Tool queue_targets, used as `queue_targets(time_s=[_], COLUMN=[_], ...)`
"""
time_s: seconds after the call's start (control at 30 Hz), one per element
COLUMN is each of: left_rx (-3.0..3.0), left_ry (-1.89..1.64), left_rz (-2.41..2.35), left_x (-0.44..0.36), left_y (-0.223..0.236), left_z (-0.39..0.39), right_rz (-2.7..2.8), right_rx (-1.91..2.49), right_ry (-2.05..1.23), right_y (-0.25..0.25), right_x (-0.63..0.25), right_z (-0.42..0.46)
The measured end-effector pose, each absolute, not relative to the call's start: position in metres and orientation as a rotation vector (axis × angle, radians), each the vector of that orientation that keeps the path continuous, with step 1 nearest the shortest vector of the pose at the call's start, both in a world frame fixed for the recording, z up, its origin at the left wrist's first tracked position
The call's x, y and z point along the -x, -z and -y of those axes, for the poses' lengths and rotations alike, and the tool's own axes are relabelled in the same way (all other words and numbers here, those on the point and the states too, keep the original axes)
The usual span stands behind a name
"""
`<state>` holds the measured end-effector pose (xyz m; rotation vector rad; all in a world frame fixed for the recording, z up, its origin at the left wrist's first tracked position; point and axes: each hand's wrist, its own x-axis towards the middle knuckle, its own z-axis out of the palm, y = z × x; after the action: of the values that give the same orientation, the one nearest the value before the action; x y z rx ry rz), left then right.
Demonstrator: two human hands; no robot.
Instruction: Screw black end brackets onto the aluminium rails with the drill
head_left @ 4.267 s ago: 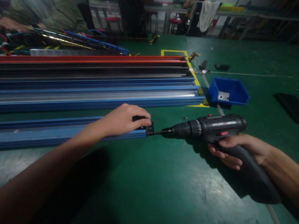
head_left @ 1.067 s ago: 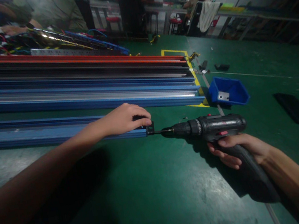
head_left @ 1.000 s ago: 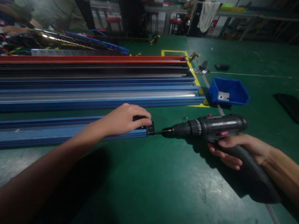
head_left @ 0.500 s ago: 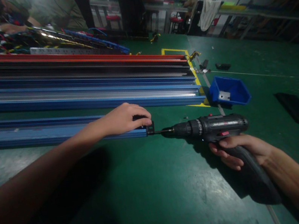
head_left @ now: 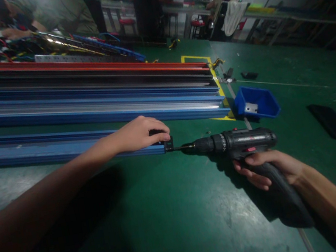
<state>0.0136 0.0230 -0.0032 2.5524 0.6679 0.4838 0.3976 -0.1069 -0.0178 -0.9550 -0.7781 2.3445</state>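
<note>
Almost nothing has shifted over the last few seconds: the left hand (head_left: 142, 134) keeps its place at the end of the nearest blue rail (head_left: 46, 150), its grip narrow around the black end piece (head_left: 170, 144). The right hand (head_left: 287, 166) has its grip wrapped round the handle of the drill (head_left: 248, 140), and the bit (head_left: 178, 148) meets the end piece head-on. The one difference is slight: a tiny bright spot under the drill's body half a second ago no longer shows, perhaps meaning the trigger is eased. Whether the bit turns cannot be told. The rail lies flat on the green surface (head_left: 168, 203), still in line with the drill, so the work seems steady, with no visible advance.
</note>
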Motion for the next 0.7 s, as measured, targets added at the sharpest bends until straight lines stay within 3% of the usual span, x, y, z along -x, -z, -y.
queue_targets(time_s=[0.7], left_rx=[-2.559], left_ry=[-0.486], left_rz=[-0.677], left_x=[-0.0135], left_y=[0.0042], left_z=[-0.0230], right_rz=[0.883], right_rx=[0.856], right_ry=[-2.368], right_y=[0.0200], right_x=[-0.3972], right_z=[0.1041])
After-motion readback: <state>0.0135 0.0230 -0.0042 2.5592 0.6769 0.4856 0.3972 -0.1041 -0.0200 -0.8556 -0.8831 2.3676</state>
